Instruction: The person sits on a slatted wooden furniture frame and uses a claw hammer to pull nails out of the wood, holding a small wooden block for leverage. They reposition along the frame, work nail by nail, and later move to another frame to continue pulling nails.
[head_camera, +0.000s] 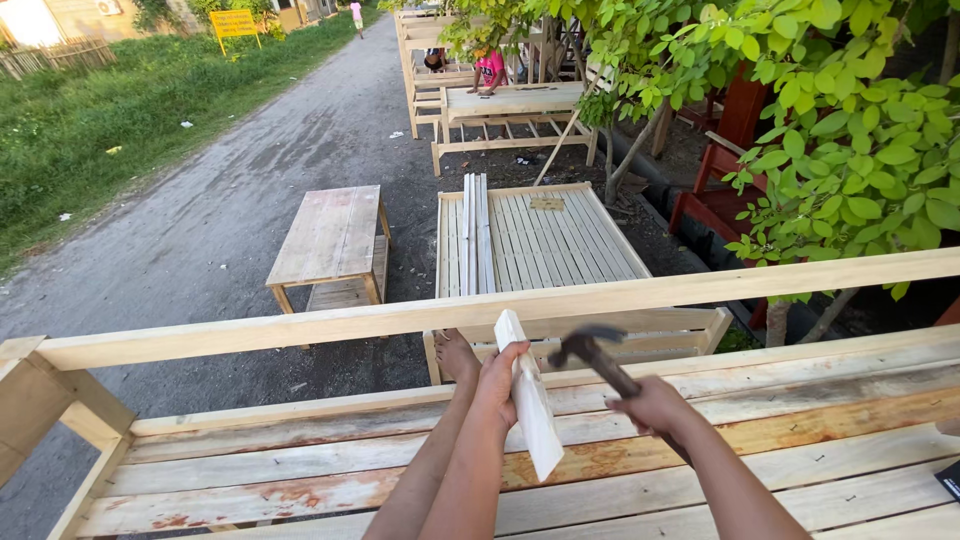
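Left grip clasps upright slat; right grip clasps hammer, head leftward.

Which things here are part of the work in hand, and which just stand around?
In use:
- left hand holding pale wooden slat
- right hand gripping dark claw hammer
- plank bench frame

Standing around:
- small wooden table
- slatted wooden panel
- red wooden chair

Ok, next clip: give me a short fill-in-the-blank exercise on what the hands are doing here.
1. The right hand grips a ____ by its handle.
2. The left hand holds a pale wooden ____ upright.
3. Both hands work above a bench built of wooden ____.
4. A bare ____ rests by the top rail.

Missing words: hammer; slat; planks; foot
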